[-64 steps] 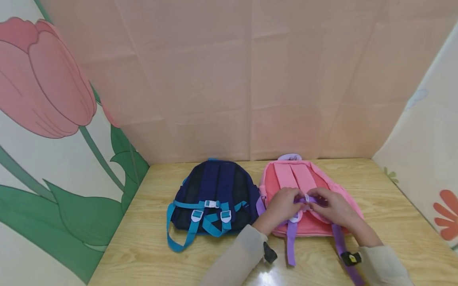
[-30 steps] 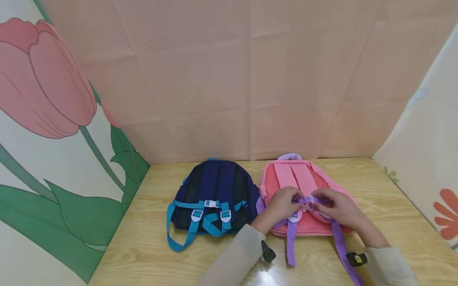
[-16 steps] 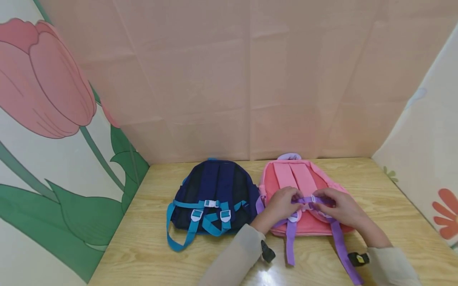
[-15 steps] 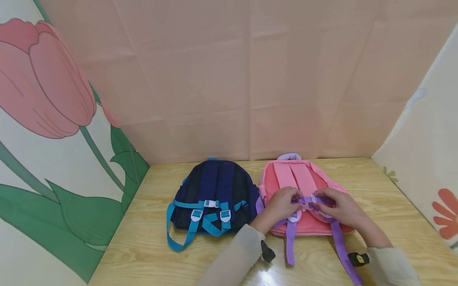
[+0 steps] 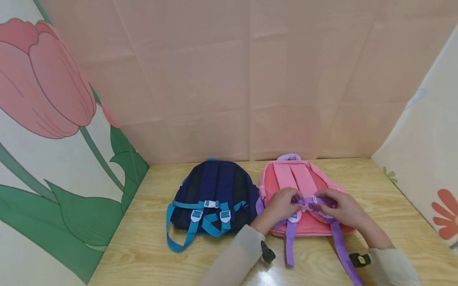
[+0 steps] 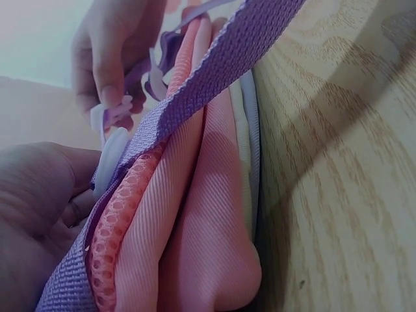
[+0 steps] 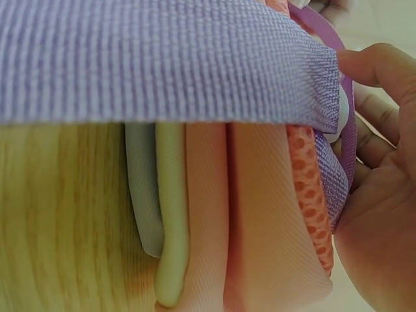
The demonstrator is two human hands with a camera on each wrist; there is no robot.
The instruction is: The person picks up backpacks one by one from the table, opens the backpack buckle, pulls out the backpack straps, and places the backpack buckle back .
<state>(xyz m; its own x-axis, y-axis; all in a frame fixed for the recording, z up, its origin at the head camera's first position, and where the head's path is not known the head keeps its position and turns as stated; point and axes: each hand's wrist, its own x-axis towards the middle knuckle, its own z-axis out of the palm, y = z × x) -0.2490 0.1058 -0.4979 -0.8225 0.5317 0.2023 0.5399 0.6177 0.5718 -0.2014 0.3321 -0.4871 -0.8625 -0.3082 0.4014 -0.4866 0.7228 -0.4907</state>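
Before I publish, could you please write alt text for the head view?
A person's left hand and right hand hold a purple strap on a pink backpack on a wooden table. A navy backpack with blue straps lies to its left.

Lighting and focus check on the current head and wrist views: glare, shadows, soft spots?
Head: fairly even light, one small glare spot on the table at the bottom edge. Left wrist: broad dark shadow across the wood, top-left corner pale and hazy. Right wrist: near purple strap shows crisp weave; the wood grain looks soft, tinted yellow-green.
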